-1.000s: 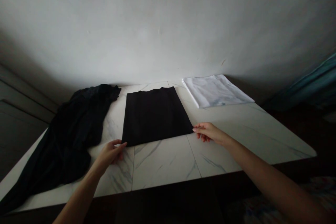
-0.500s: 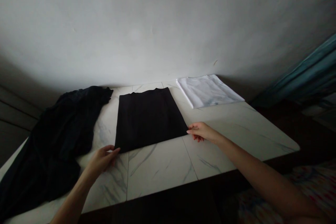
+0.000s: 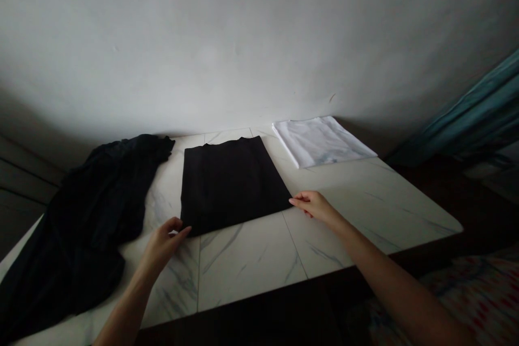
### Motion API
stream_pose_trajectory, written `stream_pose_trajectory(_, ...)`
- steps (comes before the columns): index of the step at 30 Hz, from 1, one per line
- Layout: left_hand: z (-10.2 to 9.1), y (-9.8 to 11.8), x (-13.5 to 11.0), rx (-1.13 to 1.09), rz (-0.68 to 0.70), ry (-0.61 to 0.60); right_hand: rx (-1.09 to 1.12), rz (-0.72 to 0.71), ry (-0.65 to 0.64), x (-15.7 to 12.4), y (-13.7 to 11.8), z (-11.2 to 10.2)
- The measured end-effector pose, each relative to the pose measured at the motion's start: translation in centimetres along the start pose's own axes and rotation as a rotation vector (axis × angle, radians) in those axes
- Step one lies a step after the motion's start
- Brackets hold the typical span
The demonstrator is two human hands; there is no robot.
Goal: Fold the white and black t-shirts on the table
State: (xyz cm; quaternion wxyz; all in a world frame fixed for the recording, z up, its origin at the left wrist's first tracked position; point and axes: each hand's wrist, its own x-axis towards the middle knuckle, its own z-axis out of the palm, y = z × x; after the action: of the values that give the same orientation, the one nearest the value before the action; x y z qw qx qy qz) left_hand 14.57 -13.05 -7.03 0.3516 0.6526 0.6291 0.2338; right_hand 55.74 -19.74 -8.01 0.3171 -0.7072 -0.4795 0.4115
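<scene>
A black garment, folded into a flat rectangle, lies in the middle of the table; its exact kind does not show. My left hand pinches its near left corner between thumb and fingers. At the near right corner, my right hand has thumb and fingers closed on the cloth edge. Both wrists rest low, close to the tabletop. To the right and further back is a folded white garment. Dark crumpled clothing spreads over the left side of the table.
The white marbled table stands against a pale wall, with its rounded corner at the right. A teal curtain-like cloth hangs at the far right. Patterned fabric shows at the lower right.
My left hand has shifted slightly right and up, and the near left corner of the black garment has moved a little inward with it. My right hand stays almost in place.
</scene>
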Motion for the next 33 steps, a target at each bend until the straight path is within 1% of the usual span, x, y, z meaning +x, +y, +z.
stream_pose_trajectory(2,-0.1,-0.5,0.3,0.040,-0.010,0.015,-0.056,0.011,-0.001,-0.2,0.3,0.0)
stream_pose_trajectory(6,-0.6,-1.4,0.3,0.202,-0.032,0.052,-0.274,-0.032,0.016,-0.6,0.4,-0.3)
stream_pose_trajectory(8,-1.0,-1.6,0.1,0.293,0.025,0.078,-0.404,-0.047,0.022,-0.6,-0.1,-0.6)
stream_pose_trajectory(10,-1.2,-1.2,0.3,0.411,0.162,0.171,-0.545,-0.081,0.074,-0.2,-1.3,-0.7)
stream_pose_trajectory(12,-0.8,0.0,1.2,0.515,0.358,0.272,-0.666,-0.207,0.160,0.8,-3.2,0.1)
stream_pose_trajectory(13,-0.2,0.9,1.9,0.547,0.459,0.293,-0.706,-0.297,0.191,1.5,-4.4,1.0)
stream_pose_trajectory(14,0.5,1.8,2.7,0.568,0.547,0.286,-0.733,-0.393,0.200,2.3,-5.5,2.1)
stream_pose_trajectory(15,1.4,2.6,3.5,0.587,0.611,0.254,-0.752,-0.472,0.188,3.2,-6.4,3.3)
stream_pose_trajectory(16,2.3,3.3,4.3,0.611,0.642,0.211,-0.773,-0.522,0.165,4.0,-7.2,4.6)
stream_pose_trajectory(18,4.2,4.1,5.5,0.685,0.624,0.120,-0.819,-0.534,0.115,5.5,-7.9,6.9)
stream_pose_trajectory(20,5.5,3.9,6.0,0.752,0.575,0.051,-0.856,-0.497,0.083,6.5,-7.4,8.4)
stream_pose_trajectory(23,6.2,3.0,5.8,0.783,0.560,0.019,-0.873,-0.471,0.057,7.1,-6.2,9.0)
stream_pose_trajectory(25,5.9,2.9,6.0,0.774,0.558,0.010,-0.870,-0.448,0.018,7.5,-6.2,8.7)
stream_pose_trajectory(26,5.6,3.1,6.4,0.768,0.545,0.006,-0.865,-0.424,0.000,7.8,-6.6,8.5)
stream_pose_trajectory(27,5.3,3.5,7.2,0.762,0.525,0.008,-0.857,-0.398,-0.007,8.4,-7.2,8.4)
stream_pose_trajectory(29,4.5,5.0,9.7,0.752,0.473,0.036,-0.842,-0.362,0.022,10.3,-9.0,8.1)
stream_pose_trajectory(31,3.7,6.5,13.0,0.750,0.435,0.102,-0.844,-0.370,0.099,13.0,-10.9,7.8)
stream_pose_trajectory(33,3.2,7.3,16.3,0.757,0.401,0.166,-0.861,-0.389,0.184,16.1,-12.1,7.6)
